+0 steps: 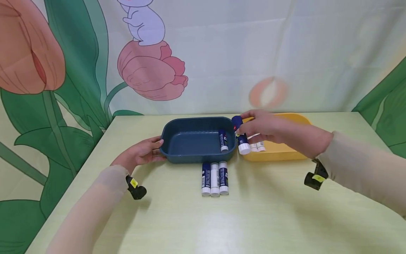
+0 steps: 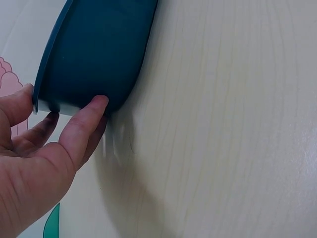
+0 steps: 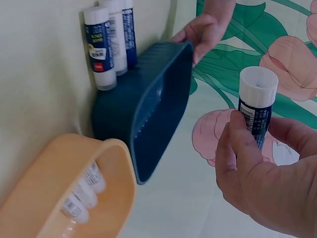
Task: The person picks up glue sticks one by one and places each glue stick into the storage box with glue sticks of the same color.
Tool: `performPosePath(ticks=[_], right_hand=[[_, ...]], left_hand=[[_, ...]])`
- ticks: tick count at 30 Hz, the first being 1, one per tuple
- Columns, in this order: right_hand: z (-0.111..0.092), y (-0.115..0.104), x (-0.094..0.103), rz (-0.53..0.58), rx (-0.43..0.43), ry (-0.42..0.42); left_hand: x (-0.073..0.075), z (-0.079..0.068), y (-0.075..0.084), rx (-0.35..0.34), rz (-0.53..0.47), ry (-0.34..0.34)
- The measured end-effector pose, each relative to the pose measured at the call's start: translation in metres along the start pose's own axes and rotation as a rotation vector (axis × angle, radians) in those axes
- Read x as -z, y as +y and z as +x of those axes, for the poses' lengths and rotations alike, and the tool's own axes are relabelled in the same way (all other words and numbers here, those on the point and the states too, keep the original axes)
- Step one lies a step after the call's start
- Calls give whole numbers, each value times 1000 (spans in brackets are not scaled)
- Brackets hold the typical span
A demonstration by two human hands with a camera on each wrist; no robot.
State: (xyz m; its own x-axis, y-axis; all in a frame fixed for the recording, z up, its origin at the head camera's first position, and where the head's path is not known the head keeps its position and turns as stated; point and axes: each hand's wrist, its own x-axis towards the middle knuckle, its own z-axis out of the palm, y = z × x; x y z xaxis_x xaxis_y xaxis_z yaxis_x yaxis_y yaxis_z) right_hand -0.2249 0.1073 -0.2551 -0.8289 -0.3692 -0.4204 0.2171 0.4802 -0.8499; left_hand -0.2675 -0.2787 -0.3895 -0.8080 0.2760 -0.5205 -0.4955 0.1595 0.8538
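My left hand (image 1: pixel 144 152) grips the left end of a dark blue tray (image 1: pixel 196 158), thumb at the rim and fingers against the outer wall (image 2: pixel 94 54). One blue glue stick (image 1: pixel 223 140) lies inside at the tray's right end. Over the place where the two trays meet, my right hand (image 1: pixel 261 127) holds another blue glue stick (image 3: pixel 258 89), its white end facing the camera in the right wrist view. Beneath that hand is a yellow tray (image 1: pixel 276 155) with several white glue sticks (image 3: pixel 84 192) in it, partly hidden by the hand in the head view.
In front of the blue tray, a blue glue stick (image 1: pixel 206 179), a white one (image 1: pixel 214 179) and another blue one (image 1: pixel 223 178) lie side by side on the pale table (image 1: pixel 177 218). A printed curtain (image 1: pixel 222 53) with flowers hangs behind the table's back edge.
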Motion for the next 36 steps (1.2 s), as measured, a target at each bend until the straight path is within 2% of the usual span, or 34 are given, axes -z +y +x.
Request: performPosePath(ticks=[13,23,36], right_hand=[[2,-40,22,5,-16,25],[15,-73,25,8,-35,38],[55,-89,19,54,-43,38]], left_hand=[[1,-2,1,13,3,5],[2,-3,2,3,3,-11],[2,-4,3,10,5,-13]])
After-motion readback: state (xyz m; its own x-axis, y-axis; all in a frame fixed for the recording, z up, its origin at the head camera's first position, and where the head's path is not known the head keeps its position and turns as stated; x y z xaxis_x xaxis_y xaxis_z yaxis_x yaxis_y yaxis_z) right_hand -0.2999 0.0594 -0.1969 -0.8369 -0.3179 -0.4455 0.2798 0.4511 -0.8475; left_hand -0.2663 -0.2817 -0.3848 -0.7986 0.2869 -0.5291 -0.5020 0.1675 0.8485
